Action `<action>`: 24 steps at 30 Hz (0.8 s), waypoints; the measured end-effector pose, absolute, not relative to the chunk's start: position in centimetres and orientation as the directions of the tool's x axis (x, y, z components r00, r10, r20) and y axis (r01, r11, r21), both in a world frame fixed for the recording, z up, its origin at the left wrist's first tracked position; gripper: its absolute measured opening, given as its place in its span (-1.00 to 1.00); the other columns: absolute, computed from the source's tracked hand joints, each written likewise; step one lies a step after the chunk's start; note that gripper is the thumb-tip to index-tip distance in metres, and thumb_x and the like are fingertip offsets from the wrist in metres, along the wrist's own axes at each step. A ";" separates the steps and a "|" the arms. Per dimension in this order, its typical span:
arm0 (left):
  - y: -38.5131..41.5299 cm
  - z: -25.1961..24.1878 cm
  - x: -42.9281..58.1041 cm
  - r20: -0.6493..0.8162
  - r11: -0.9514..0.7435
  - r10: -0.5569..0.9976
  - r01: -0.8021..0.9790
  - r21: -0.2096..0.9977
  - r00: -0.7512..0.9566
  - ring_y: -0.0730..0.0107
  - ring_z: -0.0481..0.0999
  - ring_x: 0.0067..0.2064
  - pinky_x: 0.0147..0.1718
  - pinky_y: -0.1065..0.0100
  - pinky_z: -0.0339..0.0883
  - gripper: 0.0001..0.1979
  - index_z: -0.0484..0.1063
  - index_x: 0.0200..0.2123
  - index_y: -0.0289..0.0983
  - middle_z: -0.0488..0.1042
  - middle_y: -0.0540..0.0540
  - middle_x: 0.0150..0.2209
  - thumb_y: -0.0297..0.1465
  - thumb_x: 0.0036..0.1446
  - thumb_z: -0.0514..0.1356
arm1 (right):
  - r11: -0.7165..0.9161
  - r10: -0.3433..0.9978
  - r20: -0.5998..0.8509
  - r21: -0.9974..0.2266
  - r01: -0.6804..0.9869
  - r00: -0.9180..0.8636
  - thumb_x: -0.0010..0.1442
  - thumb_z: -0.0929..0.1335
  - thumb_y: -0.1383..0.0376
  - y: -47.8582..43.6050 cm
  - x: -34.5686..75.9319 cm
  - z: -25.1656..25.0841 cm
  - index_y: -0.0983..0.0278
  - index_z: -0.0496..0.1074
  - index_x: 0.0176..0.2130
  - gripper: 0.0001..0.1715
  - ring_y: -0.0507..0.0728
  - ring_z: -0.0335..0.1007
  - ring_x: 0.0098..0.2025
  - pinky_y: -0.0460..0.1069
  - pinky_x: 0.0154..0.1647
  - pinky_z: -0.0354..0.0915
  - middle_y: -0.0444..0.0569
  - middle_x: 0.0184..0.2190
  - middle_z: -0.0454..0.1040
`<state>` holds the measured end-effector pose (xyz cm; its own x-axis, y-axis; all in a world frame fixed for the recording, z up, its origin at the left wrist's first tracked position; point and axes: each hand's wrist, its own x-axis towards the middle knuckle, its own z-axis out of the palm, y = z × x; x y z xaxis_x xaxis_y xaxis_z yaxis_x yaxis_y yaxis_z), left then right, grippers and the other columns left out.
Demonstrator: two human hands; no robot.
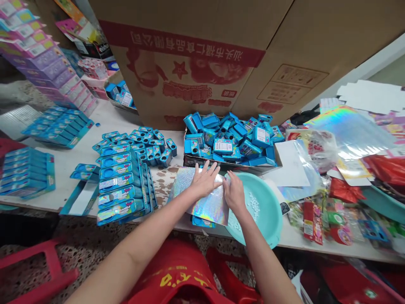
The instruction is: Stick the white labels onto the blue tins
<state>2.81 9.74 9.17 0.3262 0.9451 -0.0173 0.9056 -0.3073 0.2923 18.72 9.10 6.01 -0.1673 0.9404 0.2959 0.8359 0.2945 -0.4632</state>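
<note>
A shiny holographic sheet (210,207) lies over a blue candy display box (202,221), whose printed front edge shows beneath it. My left hand (205,181) rests flat on the sheet, fingers spread. At the sheet's right edge, my right hand (234,192) has its fingers bent together and gripping the edge; part of that grip is hidden. A turquoise basin (268,215) with small white pellets sits under and beside my right hand. Just beyond my hands stands an open carton (232,165) heaped with small blue boxes (223,145).
Filled blue display trays (115,185) are stacked on my left, with loose blue boxes (152,147) behind them. A large cardboard box (190,63) blocks the back. White card (292,164), holographic film (351,126) and candy packets (311,221) lie at right.
</note>
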 end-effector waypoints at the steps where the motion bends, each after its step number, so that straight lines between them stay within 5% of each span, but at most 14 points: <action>1: 9.7 9.1 2.8 -0.015 -0.303 0.947 0.908 0.290 0.321 -0.02 -0.20 0.35 0.20 -0.29 -0.23 -0.38 0.02 0.29 -0.18 -0.02 -0.10 0.34 -0.06 0.23 -0.10 | 0.293 0.943 0.284 -0.455 0.841 -0.175 0.29 0.12 0.18 9.3 18.7 6.1 0.32 0.36 0.04 -0.53 0.23 0.23 0.11 0.18 0.08 0.15 0.18 0.05 0.38; 9: 9.8 9.1 3.0 -0.010 -0.304 0.947 0.907 0.290 0.320 -0.01 -0.18 0.35 0.20 -0.30 -0.24 -0.39 0.04 0.28 -0.19 -0.04 -0.08 0.34 -0.06 0.24 -0.11 | 0.312 0.942 0.232 -0.333 0.890 -0.244 0.25 0.16 0.31 8.4 18.3 7.0 0.30 0.44 -0.07 -0.63 0.24 0.30 0.03 0.17 0.05 0.13 0.13 -0.06 0.48; 20: 10.0 9.7 3.0 -0.070 -0.278 0.943 0.887 0.369 0.325 0.01 -0.24 0.36 0.21 -0.29 -0.39 -0.40 0.01 0.29 -0.16 -0.07 -0.08 0.35 -0.11 0.24 -0.05 | 0.263 0.912 0.408 -0.505 0.822 -0.041 0.20 0.27 0.06 3.9 20.6 15.2 0.24 0.39 -0.38 -0.68 0.16 0.34 -0.32 0.03 -0.25 0.21 -0.02 -0.42 0.47; 24: 8.5 12.3 2.7 0.076 -0.287 0.952 0.772 0.568 0.298 0.05 -0.22 0.36 0.21 -0.26 -0.41 -0.45 0.04 0.28 -0.14 -0.06 -0.11 0.35 -0.13 0.26 -0.08 | 0.188 0.935 0.349 -0.630 0.754 0.058 0.15 0.31 0.05 3.0 20.7 18.9 0.23 0.38 -0.40 -0.69 0.10 0.35 -0.38 -0.02 -0.32 0.22 -0.08 -0.45 0.45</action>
